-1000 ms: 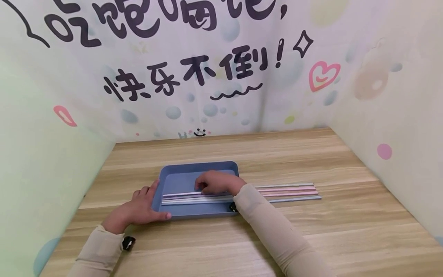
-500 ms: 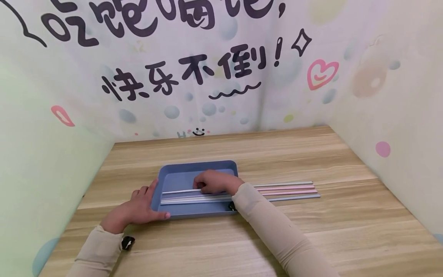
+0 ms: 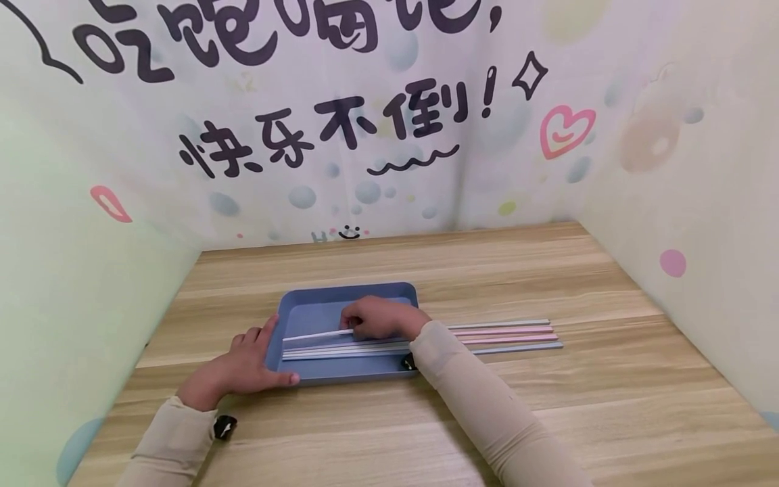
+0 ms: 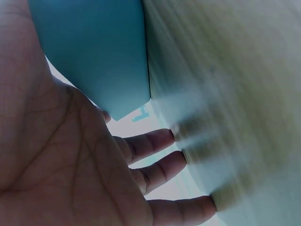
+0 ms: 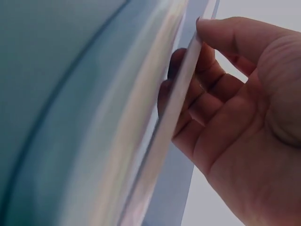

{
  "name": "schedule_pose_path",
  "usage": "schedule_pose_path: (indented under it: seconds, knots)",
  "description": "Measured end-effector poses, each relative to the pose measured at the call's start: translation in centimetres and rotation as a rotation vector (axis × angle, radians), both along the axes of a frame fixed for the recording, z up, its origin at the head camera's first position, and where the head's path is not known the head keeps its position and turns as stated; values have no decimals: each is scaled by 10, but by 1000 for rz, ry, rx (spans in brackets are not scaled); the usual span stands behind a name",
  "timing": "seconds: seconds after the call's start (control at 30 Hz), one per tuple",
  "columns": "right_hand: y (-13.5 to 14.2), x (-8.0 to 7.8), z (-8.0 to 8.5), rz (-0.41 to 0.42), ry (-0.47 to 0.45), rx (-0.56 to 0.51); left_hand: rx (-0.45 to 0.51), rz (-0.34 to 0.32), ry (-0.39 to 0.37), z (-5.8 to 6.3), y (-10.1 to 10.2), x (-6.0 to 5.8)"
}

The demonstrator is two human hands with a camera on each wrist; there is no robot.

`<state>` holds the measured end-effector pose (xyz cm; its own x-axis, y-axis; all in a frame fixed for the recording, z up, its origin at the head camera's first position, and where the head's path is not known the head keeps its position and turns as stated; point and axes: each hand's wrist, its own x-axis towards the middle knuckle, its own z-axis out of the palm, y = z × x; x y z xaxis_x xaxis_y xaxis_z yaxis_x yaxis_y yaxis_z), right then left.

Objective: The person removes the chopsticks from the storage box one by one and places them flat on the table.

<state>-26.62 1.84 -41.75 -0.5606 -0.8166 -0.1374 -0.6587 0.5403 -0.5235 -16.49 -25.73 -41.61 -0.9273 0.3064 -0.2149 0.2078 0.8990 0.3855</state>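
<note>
A blue rectangular tray (image 3: 316,314) lies on the wooden table. My left hand (image 3: 243,365) rests against its left end, fingers spread at the far side and thumb over the front rim. In the left wrist view the tray's wall (image 4: 94,52) is beside the palm, and several fingertips (image 4: 200,209) reach the table. My right hand (image 3: 380,318), over the tray, pinches the rearmost long thin pale stick (image 3: 310,335) between thumb and fingers. The held stick (image 5: 162,136) crosses the right wrist view. Several other sticks (image 3: 328,352) lie side by side in front of it, partly hidden under the right forearm.
The sticks' coloured ends (image 3: 505,335), pink, grey and light blue, extend past the tray's right rim over the table (image 3: 608,399). Walls with printed pictures and writing stand at the back and both sides. A small black device (image 3: 225,427) is on the left wrist.
The left end of the rearmost stick has moved back from the others and now slants up toward my right hand. My left hand stays at the tray.
</note>
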Motion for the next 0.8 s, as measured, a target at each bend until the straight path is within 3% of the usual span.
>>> schedule_pose_path:
  seconds: [0.8]
  knots:
    - [20, 1, 39, 13, 131, -55, -22, -3, -23, 2, 0, 0]
